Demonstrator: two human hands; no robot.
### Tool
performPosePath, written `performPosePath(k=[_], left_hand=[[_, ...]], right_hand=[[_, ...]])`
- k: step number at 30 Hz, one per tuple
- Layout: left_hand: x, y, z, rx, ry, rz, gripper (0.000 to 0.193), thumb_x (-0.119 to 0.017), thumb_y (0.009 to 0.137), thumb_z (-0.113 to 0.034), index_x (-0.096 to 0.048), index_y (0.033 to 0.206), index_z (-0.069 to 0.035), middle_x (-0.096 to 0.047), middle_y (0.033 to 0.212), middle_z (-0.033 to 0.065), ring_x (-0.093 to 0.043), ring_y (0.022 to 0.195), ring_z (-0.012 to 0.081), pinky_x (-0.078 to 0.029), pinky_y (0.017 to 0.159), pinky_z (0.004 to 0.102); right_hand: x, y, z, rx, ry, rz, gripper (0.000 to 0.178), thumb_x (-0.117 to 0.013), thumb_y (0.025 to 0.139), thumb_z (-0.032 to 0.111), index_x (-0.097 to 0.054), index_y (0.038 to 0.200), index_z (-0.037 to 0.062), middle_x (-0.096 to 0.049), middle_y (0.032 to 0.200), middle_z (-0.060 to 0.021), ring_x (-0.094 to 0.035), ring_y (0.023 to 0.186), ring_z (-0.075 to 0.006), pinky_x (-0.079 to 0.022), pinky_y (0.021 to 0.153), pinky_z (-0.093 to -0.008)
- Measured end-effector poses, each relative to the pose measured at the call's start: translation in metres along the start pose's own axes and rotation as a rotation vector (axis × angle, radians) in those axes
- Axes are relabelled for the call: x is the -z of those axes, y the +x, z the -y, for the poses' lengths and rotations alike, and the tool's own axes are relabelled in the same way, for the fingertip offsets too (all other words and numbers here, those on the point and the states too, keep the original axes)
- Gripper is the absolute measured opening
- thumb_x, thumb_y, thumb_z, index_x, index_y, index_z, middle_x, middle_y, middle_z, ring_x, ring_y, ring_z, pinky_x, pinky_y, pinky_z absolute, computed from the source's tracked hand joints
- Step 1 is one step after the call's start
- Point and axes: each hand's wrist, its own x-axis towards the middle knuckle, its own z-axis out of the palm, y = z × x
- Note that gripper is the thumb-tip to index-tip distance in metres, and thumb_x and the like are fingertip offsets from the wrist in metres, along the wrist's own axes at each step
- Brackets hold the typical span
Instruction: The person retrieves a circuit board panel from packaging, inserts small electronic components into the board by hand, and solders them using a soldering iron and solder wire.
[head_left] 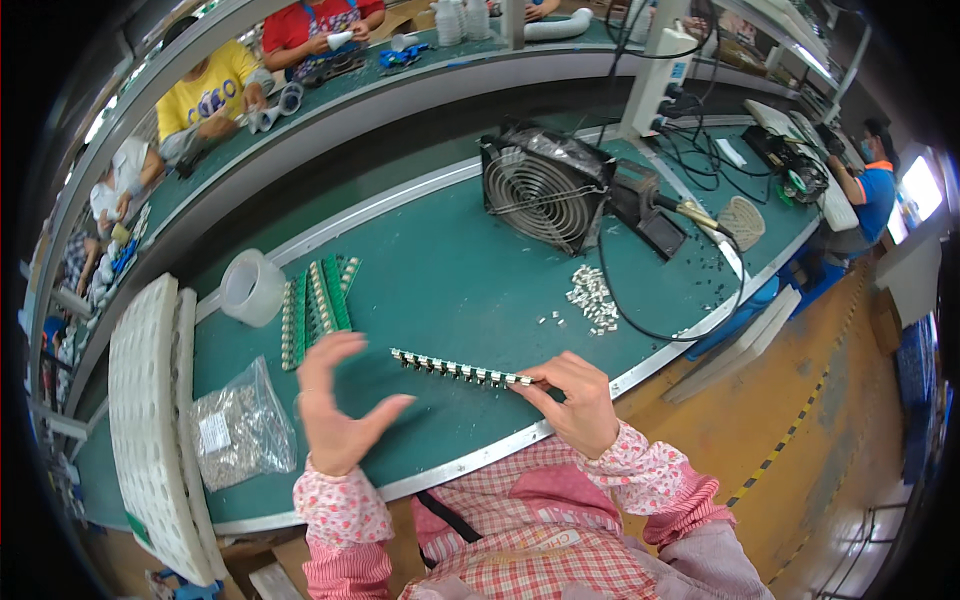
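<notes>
My right hand (578, 402) pinches one end of a narrow circuit board strip (455, 369), which is held edge-on above the green table. A row of small metal parts lines the strip, with dark bits along its lower side. Near the strip's other end my left hand (340, 405) holds nothing, its thumb and fingers spread apart. Just beyond that hand lies a group of green circuit board strips (318, 305) with pale parts in rows. A pile of small silvery metal parts (595, 300) rests on the table to the right of the held strip.
A clear plastic bag of small parts (243, 425) lies at left, beside white foam trays (150, 420). A roll of clear tape (252, 288) stands behind it. At the back are a black fan (545, 190), a soldering iron (700, 215) and a cable. Co-workers sit across and far right.
</notes>
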Motion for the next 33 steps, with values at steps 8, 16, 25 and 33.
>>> performPosePath(k=[8, 16, 25, 33], left_hand=[[-0.049, 0.011, -0.030, -0.423, 0.192, 0.324, 0.033, -0.079, 0.068, -0.028, -0.064, 0.091, -0.009, -0.065, 0.076, -0.0018, -0.062, 0.075, 0.0140, -0.034, 0.096, 0.0426], [-0.049, 0.002, -0.022, -0.412, 0.121, 0.357, 0.026, -0.077, 0.070, -0.027, -0.062, 0.081, -0.009, -0.063, 0.071, -0.0015, -0.060, 0.067, 0.0138, -0.040, 0.091, 0.0384], [-0.047, 0.001, -0.018, -0.420, 0.099, 0.336, 0.026, -0.072, 0.075, -0.033, -0.061, 0.082, -0.010, -0.059, 0.068, -0.0002, -0.059, 0.065, 0.0153, -0.039, 0.093, 0.0380], [-0.042, 0.000, -0.021, -0.406, 0.155, 0.409, 0.028, -0.069, 0.078, -0.034, -0.060, 0.087, -0.009, -0.059, 0.069, 0.0015, -0.060, 0.064, 0.0165, -0.037, 0.097, 0.0413]], right_hand=[[-0.009, -0.009, -0.005, 0.207, -0.251, 0.073, 0.018, -0.073, 0.071, 0.009, -0.067, 0.089, 0.0083, -0.063, 0.077, -0.0032, -0.057, 0.068, -0.0206, -0.046, 0.059, -0.0328], [0.088, 0.020, -0.056, -0.425, 0.200, -0.341, 0.035, -0.056, 0.093, 0.020, -0.052, 0.121, -0.0011, -0.062, 0.094, -0.0055, -0.055, 0.076, -0.0091, -0.049, 0.069, -0.0236], [0.165, 0.093, -0.159, -0.680, 0.857, -0.489, 0.055, -0.059, 0.089, 0.043, -0.047, 0.129, 0.0068, -0.059, 0.106, -0.0055, -0.057, 0.082, -0.0097, -0.050, 0.071, -0.0238], [0.145, 0.110, -0.133, -0.703, 0.883, -0.440, 0.046, -0.051, 0.092, 0.046, -0.049, 0.123, 0.0111, -0.060, 0.094, -0.0044, -0.056, 0.080, -0.0094, -0.049, 0.071, -0.0251]])
